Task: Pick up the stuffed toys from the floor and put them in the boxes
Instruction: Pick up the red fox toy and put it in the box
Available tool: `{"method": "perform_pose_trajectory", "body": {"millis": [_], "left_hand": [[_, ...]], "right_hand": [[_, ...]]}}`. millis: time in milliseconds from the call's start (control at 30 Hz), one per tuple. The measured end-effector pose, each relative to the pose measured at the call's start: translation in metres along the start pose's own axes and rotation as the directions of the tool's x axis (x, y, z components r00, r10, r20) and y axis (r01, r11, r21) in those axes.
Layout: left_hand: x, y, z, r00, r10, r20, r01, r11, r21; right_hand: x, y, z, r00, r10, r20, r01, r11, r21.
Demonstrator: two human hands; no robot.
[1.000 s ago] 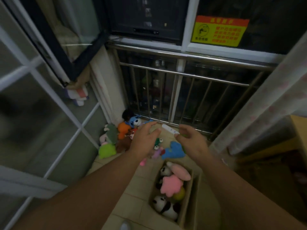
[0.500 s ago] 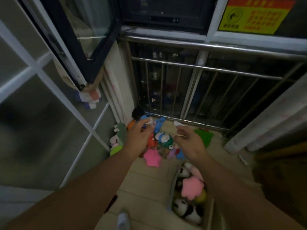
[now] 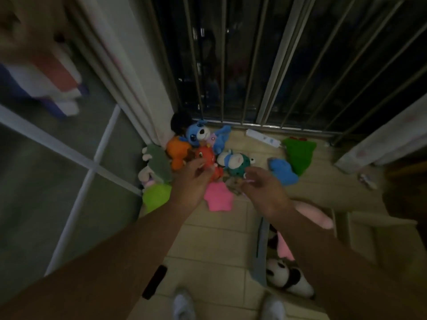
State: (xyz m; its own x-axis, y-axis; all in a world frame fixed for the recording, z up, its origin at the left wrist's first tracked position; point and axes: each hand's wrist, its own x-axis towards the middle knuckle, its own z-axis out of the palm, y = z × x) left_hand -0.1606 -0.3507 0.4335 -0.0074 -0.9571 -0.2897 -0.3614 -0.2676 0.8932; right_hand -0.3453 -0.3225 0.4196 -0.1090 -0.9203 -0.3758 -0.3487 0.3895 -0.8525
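A heap of stuffed toys lies on the tiled floor by the window bars: a blue toy (image 3: pixel 196 134), an orange toy (image 3: pixel 177 151), a red toy (image 3: pixel 206 155), a pink star (image 3: pixel 218 198), a lime toy (image 3: pixel 155 197), a blue flat toy (image 3: pixel 283 170) and a green toy (image 3: pixel 299 154). My left hand (image 3: pixel 193 181) hovers just over the red toy with fingers apart. My right hand (image 3: pixel 263 188) is open above a teal and white toy (image 3: pixel 234 162). A cardboard box (image 3: pixel 260 255) at the lower right holds a panda (image 3: pixel 287 279) and pink toys.
A white power strip (image 3: pixel 263 138) lies under the metal window bars (image 3: pixel 245 65). A curtain (image 3: pixel 136 77) hangs at the left of the heap, and glass panels close the left side. A dark flat object (image 3: pixel 154 281) lies on the tiles near my white shoes (image 3: pixel 183 306).
My view has tilted down and closer to the floor. Both hands have lowered toward the toy heap, the left one now over the red toy.
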Motion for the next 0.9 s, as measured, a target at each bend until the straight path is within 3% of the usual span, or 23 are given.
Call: {"method": "perform_pose_trajectory", "body": {"millis": [233, 333, 433, 567, 700, 900], "left_hand": [[0.074, -0.16, 0.067, 0.997, 0.025, -0.069, -0.02, 0.997, 0.071], [0.103, -0.228, 0.093, 0.99, -0.007, -0.137, 0.01, 1.0, 0.021], [0.134, -0.289, 0.118, 0.992, -0.044, -0.115, 0.044, 0.999, -0.007], [0.172, -0.351, 0.146, 0.992, -0.028, -0.121, 0.032, 0.999, 0.032], [0.203, -0.399, 0.167, 0.989, 0.002, -0.147, 0.01, 0.997, 0.082], [0.234, -0.465, 0.185, 0.97, -0.168, -0.178, 0.196, 0.969, 0.153]], "right_hand": [[0.09, 0.137, 0.054, 1.0, -0.015, 0.016, 0.016, 0.996, -0.093], [0.123, 0.192, 0.076, 0.999, -0.011, 0.031, 0.013, 0.995, -0.099], [0.157, 0.242, 0.096, 0.996, -0.052, 0.075, 0.056, 0.997, -0.052], [0.208, 0.305, 0.123, 0.995, -0.096, 0.039, 0.099, 0.99, -0.098], [0.249, 0.359, 0.151, 0.996, -0.021, 0.089, 0.028, 0.997, -0.078], [0.29, 0.416, 0.184, 0.985, -0.02, 0.173, 0.083, 0.928, -0.362]]}}
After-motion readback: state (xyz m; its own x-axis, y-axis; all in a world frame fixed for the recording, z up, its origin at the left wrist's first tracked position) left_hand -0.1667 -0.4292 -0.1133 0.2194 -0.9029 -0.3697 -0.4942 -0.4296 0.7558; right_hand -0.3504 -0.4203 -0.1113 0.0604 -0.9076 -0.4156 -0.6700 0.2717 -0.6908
